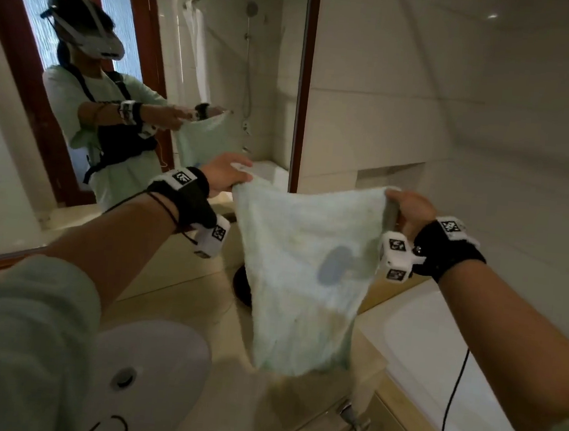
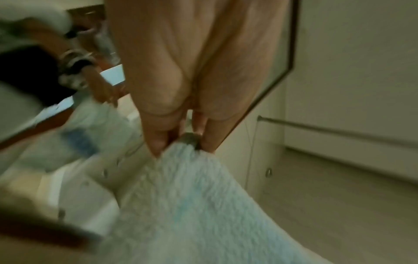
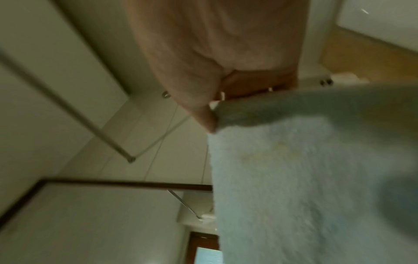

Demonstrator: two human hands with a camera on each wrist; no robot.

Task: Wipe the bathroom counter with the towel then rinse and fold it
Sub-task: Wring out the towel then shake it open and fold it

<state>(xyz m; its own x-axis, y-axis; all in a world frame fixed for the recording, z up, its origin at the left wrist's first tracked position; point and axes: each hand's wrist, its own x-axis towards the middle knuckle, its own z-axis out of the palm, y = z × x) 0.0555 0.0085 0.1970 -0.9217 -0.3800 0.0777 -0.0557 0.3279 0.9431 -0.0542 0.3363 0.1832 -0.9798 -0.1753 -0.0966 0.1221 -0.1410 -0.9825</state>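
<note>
Towel (image 1: 306, 268) held up in the air, spread between both hands over the counter (image 1: 179, 295), in front of the mirror (image 1: 150, 83). Left hand (image 1: 223, 175) pinched one top corner, thumb against fingers; the left wrist view showed the fingertips (image 2: 158, 142) closed on a bunched bit of cloth. Right hand (image 1: 411, 209) gripped the other top corner, thumb pressed on the edge. Top edge sagged a little between the two grips; the rest hung loose below the hands, tapering to a point above the counter, near the sink (image 1: 160, 359) but not touching it. A blue patch showed mid-cloth.

Judged the reason for the hold: corners taken and cloth opened flat so that the edges could be matched, which suits the folding step. Held clear of the counter, likely to keep it from bunching. Whether the cloth was wet, I could not tell.

Tub (image 1: 421, 330) stood to the right, well below the right hand.
</note>
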